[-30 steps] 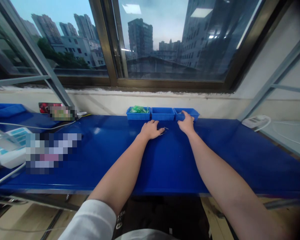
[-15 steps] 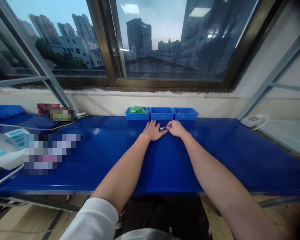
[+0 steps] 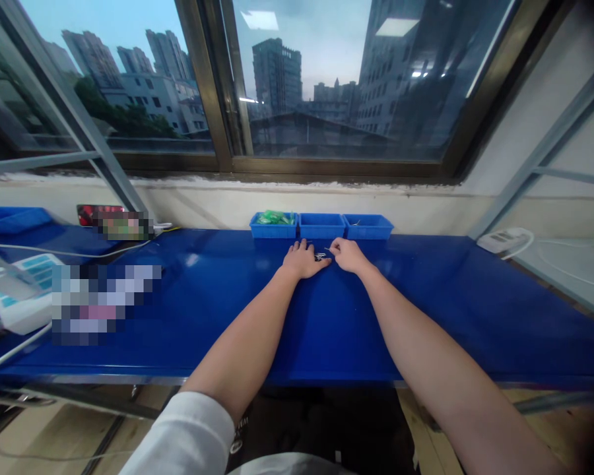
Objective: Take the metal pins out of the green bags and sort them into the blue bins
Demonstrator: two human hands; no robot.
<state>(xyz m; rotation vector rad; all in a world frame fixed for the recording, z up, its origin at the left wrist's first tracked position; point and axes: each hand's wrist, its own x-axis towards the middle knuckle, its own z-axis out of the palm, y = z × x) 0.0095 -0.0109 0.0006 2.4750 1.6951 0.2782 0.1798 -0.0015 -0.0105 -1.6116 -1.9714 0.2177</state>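
Observation:
My left hand (image 3: 301,260) lies flat on the blue table (image 3: 327,330), fingers spread, beside a small pile of thin metallic pieces (image 3: 319,256). Just right of the pile is my right hand (image 3: 345,254), its fingers pinched on a small thin piece (image 3: 328,249) that sticks out to the left. Behind the hands stand three blue bins in a row. The left bin (image 3: 274,230) holds green items, the middle bin (image 3: 321,231) shows nothing inside, and the right bin (image 3: 367,232) has a small thin piece in it.
On the left are a white device (image 3: 24,297), a blurred patch, a cable and another blue tray (image 3: 14,220). A white power strip (image 3: 505,239) sits at the right rear. Grey metal frames slant up on both sides, with a window behind.
The right hand's fingertips have lifted slightly from the pile, and the thin piece between them now shows apart from it. The left hand has stayed almost still.

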